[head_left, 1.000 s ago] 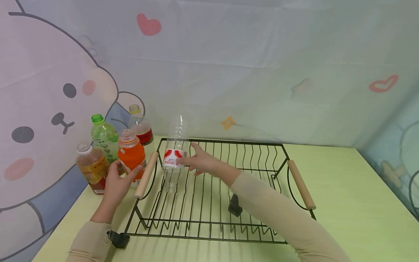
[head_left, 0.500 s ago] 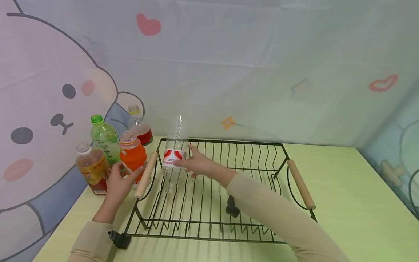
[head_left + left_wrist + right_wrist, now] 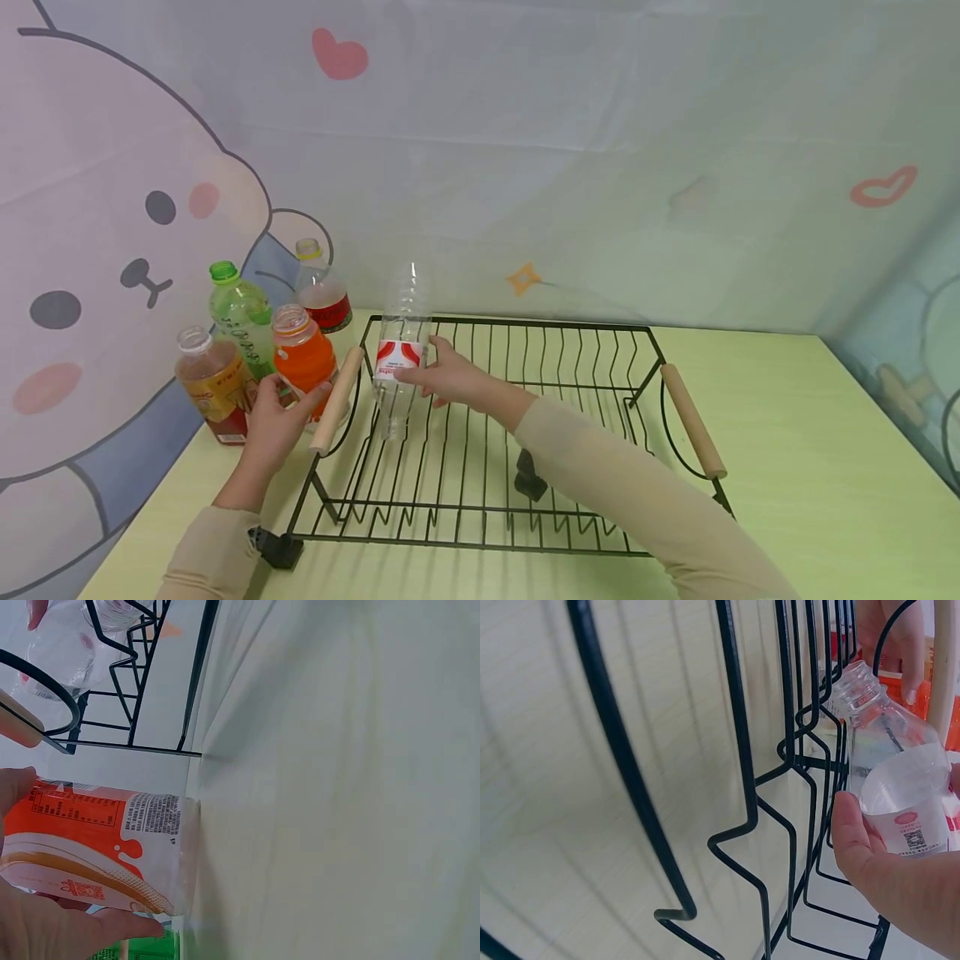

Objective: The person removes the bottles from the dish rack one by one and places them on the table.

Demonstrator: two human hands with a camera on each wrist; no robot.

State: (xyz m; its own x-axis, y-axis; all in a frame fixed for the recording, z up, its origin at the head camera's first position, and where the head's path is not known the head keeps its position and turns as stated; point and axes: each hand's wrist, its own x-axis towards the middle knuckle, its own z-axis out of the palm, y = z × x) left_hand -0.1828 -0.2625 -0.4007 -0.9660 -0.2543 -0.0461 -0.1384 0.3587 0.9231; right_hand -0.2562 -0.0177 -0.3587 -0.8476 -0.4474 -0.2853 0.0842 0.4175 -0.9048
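Note:
My left hand (image 3: 272, 421) holds an orange bottle (image 3: 303, 354) without a cap, upright and leaning slightly, beside the rack's left wooden handle. In the left wrist view the thumb and fingers lie on either side of its printed label (image 3: 90, 832). My right hand (image 3: 459, 379) grips a clear plastic bottle (image 3: 405, 321) with a red and white label. That bottle stands neck down among the wires at the left end of the black wire rack (image 3: 483, 507). The right wrist view shows its open mouth (image 3: 855, 682) by the wires and fingers around its body.
Left of the rack stand an amber bottle (image 3: 213, 383) with a yellow label, a green bottle (image 3: 242, 321) and a clear bottle with a red label (image 3: 328, 312). Wooden handles rise at both rack ends, the right handle (image 3: 693, 421) included. A printed cloth (image 3: 600, 167) hangs behind.
The orange bottle and my left hand have shifted slightly right, towards the rack. My right hand has moved a little left, closer around the clear bottle, which stays in place.

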